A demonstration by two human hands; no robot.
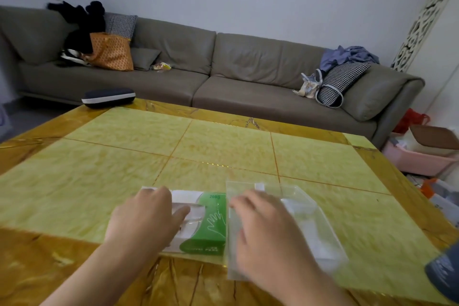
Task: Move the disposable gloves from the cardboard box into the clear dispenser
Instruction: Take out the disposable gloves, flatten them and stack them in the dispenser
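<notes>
Two bare hands work at the near edge of a yellow-green marble table (223, 146). The left hand (146, 216) lies on top of one green-and-white cardboard glove box (211, 221), fingers stretched forward and fairly close together over the box's opening; whether they pinch any glove cannot be told. The right hand (263, 231) rests on one clear plastic dispenser (310, 221), its fingers loosely bent over the left part of the lid, gripping nothing that shows. Box and dispenser stand side by side, their long sides just beside each other, both close to the table's near rim, where the amber border begins. The gloves themselves sit inside the box, seen only as a pale patch at the opening beneath the left fingers.

Beyond the two containers the tabletop lies open as far as the far edge, where one dark zipped case (108, 97) sits at the left corner. Behind the table runs a grey sofa (223, 69) bearing one orange tote bag (111, 52), two houndstooth cushions and one small white handbag (309, 85). A pink bin (417, 161) stands past the right edge.
</notes>
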